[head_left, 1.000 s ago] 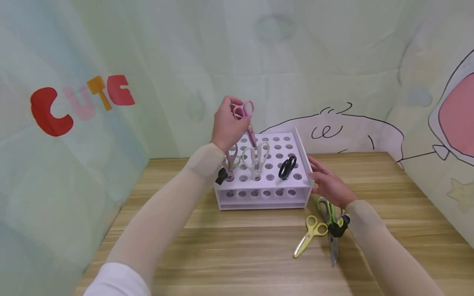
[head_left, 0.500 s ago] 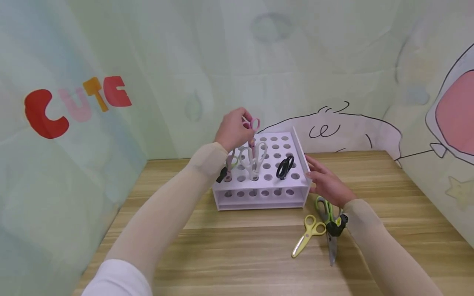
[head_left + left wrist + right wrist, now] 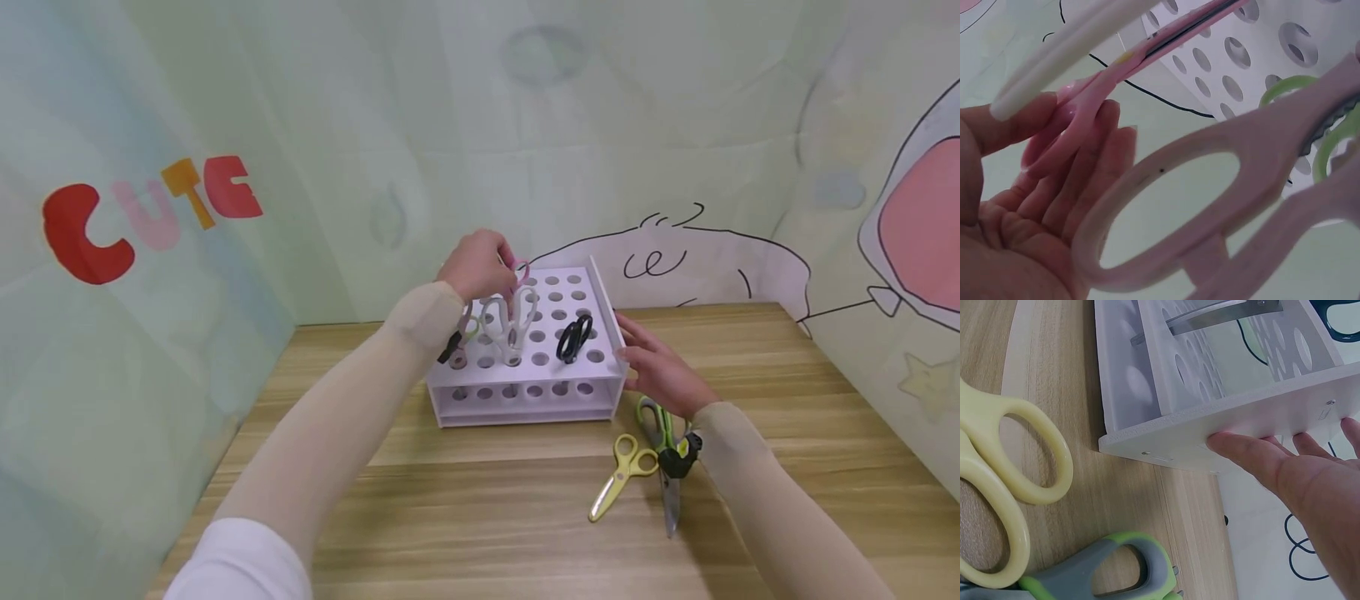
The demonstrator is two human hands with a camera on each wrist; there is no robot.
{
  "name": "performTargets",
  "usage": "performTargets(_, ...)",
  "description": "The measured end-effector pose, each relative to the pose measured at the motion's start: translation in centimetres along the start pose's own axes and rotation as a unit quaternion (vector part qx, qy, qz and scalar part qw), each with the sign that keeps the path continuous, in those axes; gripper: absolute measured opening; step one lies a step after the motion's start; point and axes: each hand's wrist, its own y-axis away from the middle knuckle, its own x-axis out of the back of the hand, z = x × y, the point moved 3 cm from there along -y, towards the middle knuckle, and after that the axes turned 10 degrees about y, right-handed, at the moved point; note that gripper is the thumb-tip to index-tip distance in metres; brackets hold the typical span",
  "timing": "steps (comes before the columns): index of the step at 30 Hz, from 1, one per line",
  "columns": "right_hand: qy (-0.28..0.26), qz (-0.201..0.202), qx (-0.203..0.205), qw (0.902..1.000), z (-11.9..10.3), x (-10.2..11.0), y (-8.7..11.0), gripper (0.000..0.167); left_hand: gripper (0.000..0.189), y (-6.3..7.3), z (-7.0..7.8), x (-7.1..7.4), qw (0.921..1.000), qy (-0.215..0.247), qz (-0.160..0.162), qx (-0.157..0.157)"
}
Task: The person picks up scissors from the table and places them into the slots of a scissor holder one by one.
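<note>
My left hand (image 3: 477, 265) pinches the pink scissors (image 3: 1088, 103) by their handle loops, low over the back of the white rack (image 3: 525, 377). In the left wrist view their blades point in among the rack's holes. Right beside this hand stand mauve scissors (image 3: 1254, 150) and white scissors (image 3: 529, 312), both handles up in the rack. Green handles (image 3: 1285, 84) show behind the mauve pair. Black-handled scissors (image 3: 574, 339) are set in the rack's front right. My right hand (image 3: 663, 375) presses its fingertips against the rack's right side wall (image 3: 1260, 431), fingers fairly straight.
On the wooden table (image 3: 450, 517), yellow scissors (image 3: 621, 479) lie in front of the rack's right corner. Green-and-grey scissors (image 3: 1138, 550) lie next to them, partly under the right wrist in the head view. Printed curtains (image 3: 375, 100) stand close behind and at both sides.
My left hand has lowered the pink scissors toward the rack, and their handles now sit much closer to its top. The right hand stays against the rack's side.
</note>
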Motion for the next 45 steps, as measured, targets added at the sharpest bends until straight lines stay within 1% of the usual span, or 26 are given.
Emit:
performTargets(4, -0.006, 0.003, -0.006, 1.0000, 0.1, 0.1, -0.1, 0.070, 0.015, -0.4, 0.2, 0.1, 0.9997, -0.019, -0.018, -0.002)
performTargets(8, -0.005, 0.005, -0.011, 0.9999, 0.0, 0.0, -0.2, 0.070, 0.012, -0.7, 0.3, 0.2, 0.9990, -0.036, -0.022, -0.013)
performTargets(11, 0.000, 0.006, -0.010, 0.9999, 0.0, 0.1, -0.2, 0.071, 0.009, -0.9, 0.3, 0.1, 0.9984, -0.049, -0.027, -0.013)
performTargets(15, 0.000, 0.008, -0.008, 0.9999, 0.1, 0.1, -0.1, 0.071, 0.005, -1.3, 0.1, -0.2, 0.9962, -0.074, -0.045, 0.006)
performTargets(18, 0.001, 0.006, -0.007, 1.0000, 0.0, 0.1, -0.1, 0.071, 0.006, -1.7, -0.2, -0.5, 0.9933, -0.096, -0.061, 0.019)
performTargets(22, -0.003, 0.007, -0.007, 0.9999, 0.0, 0.2, -0.1, 0.072, 0.007, -2.4, -0.5, -0.9, 0.9892, -0.122, -0.078, 0.024)
performTargets(24, -0.006, 0.010, -0.007, 0.9999, 0.0, 0.2, -0.1, 0.072, 0.007, -2.8, -0.7, -1.2, 0.9868, -0.133, -0.089, 0.025)
performTargets(29, -0.001, 0.010, -0.006, 0.9999, 0.0, 0.0, -0.1, 0.071, 0.006, -3.3, -0.8, -1.8, 0.9779, -0.170, -0.119, 0.026)
performTargets(34, 0.001, 0.016, -0.006, 0.9998, 0.1, 0.1, -0.2, 0.070, 0.013, -3.5, -0.6, -2.0, 0.9704, -0.193, -0.143, 0.029)
performTargets(36, 0.000, 0.017, -0.004, 0.9998, 0.1, 0.1, -0.2, 0.070, 0.013, -3.6, -0.6, -2.1, 0.9668, -0.206, -0.149, 0.026)
performTargets(41, 0.002, 0.016, -0.005, 0.9999, 0.4, 0.1, -0.3, 0.070, 0.009, -3.6, -1.0, -2.5, 0.9566, -0.239, -0.165, 0.031)
performTargets(43, 0.001, 0.017, -0.005, 0.9998, 0.5, 0.1, -0.3, 0.070, 0.008, -3.6, -1.2, -2.7, 0.9545, -0.244, -0.168, 0.036)
performTargets(45, -0.001, 0.018, -0.004, 0.9998, 0.5, 0.1, -0.3, 0.070, 0.007, -3.7, -1.2, -2.8, 0.9528, -0.250, -0.169, 0.034)
